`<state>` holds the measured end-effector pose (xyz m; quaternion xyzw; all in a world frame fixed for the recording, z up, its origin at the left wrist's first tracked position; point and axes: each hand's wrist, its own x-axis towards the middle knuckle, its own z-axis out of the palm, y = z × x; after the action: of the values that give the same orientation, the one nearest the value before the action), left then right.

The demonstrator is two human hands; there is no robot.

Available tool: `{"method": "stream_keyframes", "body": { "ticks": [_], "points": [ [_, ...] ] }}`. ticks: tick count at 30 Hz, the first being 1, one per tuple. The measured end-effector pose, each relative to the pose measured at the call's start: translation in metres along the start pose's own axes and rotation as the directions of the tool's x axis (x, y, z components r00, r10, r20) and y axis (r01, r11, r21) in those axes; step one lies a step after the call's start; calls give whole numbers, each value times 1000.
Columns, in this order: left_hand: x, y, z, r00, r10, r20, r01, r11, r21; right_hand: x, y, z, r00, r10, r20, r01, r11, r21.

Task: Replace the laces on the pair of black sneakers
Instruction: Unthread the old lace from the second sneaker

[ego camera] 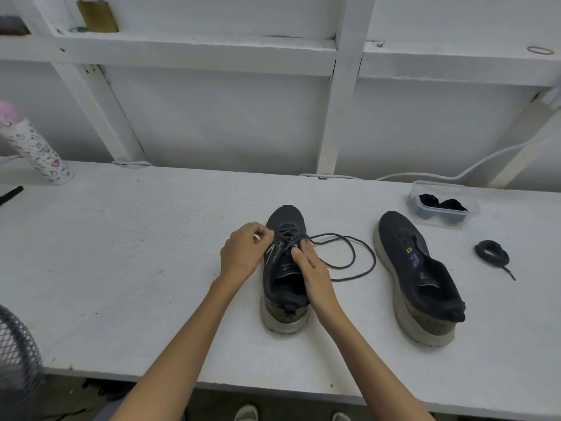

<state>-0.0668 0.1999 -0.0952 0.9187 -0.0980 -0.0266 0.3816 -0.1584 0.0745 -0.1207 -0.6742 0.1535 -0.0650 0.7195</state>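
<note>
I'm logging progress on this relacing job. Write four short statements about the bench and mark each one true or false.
1. The left hand pinches the lace of the middle sneaker. True.
2. The right-side sneaker is fully laced. False: its eyelets are bare.
3. A coiled lace lies on the table to the right of both shoes. True.
4. The clear container is empty. False: dark items lie inside.

A plain workroom, with white-painted bench (121, 238), stud-framed wall (212, 117) and padlock (97, 15).
</note>
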Motion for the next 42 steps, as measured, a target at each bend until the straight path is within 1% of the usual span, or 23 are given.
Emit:
{"method": "stream_keyframes", "body": {
  "ticks": [3,6,8,10,11,13,15,17,19,21,23,24,27,28,29,30,32,34,35,37,39,40,42],
  "points": [
    [-8,-7,5,995,-19,101,28,996,-89,-2,-2,-1,1000,-1,-29,2,999,34],
    [-12,-13,6,989,56,134,-32,983,-180,-2,-4,-1,999,-13,-45,13,1000,15],
    [-7,-10,2,998,46,51,-34,978,-207,-4,-6,1,999,-31,-42,30,999,-16],
    [0,-6,-5,997,-49,-66,29,959,-281,-4,-5,2,999,-27,-25,26,999,-27],
    [3,-5,-7,992,-93,-89,60,946,-317,-5,-6,2,999,-25,-32,24,1000,-17],
    [2,-6,-8,994,-110,-22,97,935,-341,-4,-5,1,1000,-16,-22,17,1000,13],
    [-5,-7,-3,989,-82,122,116,947,-301,-4,-5,2,999,-17,-33,17,1000,8],
    [-11,-9,3,983,-15,185,59,970,-237,-3,-3,3,999,-23,-29,23,1000,-11],
    [-5,-10,0,997,-17,76,35,970,-240,-2,-1,1,1000,-21,-21,21,1000,-20],
    [4,-10,-11,986,-134,-96,91,929,-358,-2,-1,0,1000,-19,-16,18,1000,-13],
    [9,-8,-19,961,-221,-164,122,876,-466,-1,0,-3,1000,-12,-11,12,1000,-6],
    [7,-5,-19,967,-220,-125,135,866,-481,-1,0,-3,1000,-1,-11,1,1000,1],
    [-8,0,-8,980,-148,131,189,899,-396,-1,0,-2,1000,4,-19,-3,1000,19],
    [-11,-2,-2,976,-114,186,175,920,-352,0,1,-1,1000,12,-18,-12,1000,17],
    [-11,-4,1,977,-84,197,147,933,-329,-1,1,-1,1000,10,-19,-10,1000,13],
    [-9,-5,1,983,-76,168,128,937,-326,-1,1,-1,1000,6,-20,-6,1000,0],
    [-2,-5,-4,990,-137,22,135,912,-387,-1,2,-1,1000,8,-6,-8,1000,-8],
    [2,-1,-13,955,-262,-142,155,845,-512,-1,1,-2,1000,14,-7,-14,1000,-4],
    [3,0,-15,937,-307,-170,163,810,-564,-1,1,-2,1000,23,-10,-23,1000,4],
    [-3,1,-13,955,-287,-77,196,802,-564,-1,1,-3,999,30,-20,-30,1000,9],
    [-13,2,-3,976,-185,115,218,846,-486,-1,0,-2,999,31,-32,-31,1000,0],
    [-16,0,2,976,-138,169,201,869,-452,-1,0,-1,999,34,-33,-34,999,-3],
    [-14,-3,6,988,-109,109,146,888,-436,-1,-1,-1,999,38,-23,-39,999,-16]
  ]
}}
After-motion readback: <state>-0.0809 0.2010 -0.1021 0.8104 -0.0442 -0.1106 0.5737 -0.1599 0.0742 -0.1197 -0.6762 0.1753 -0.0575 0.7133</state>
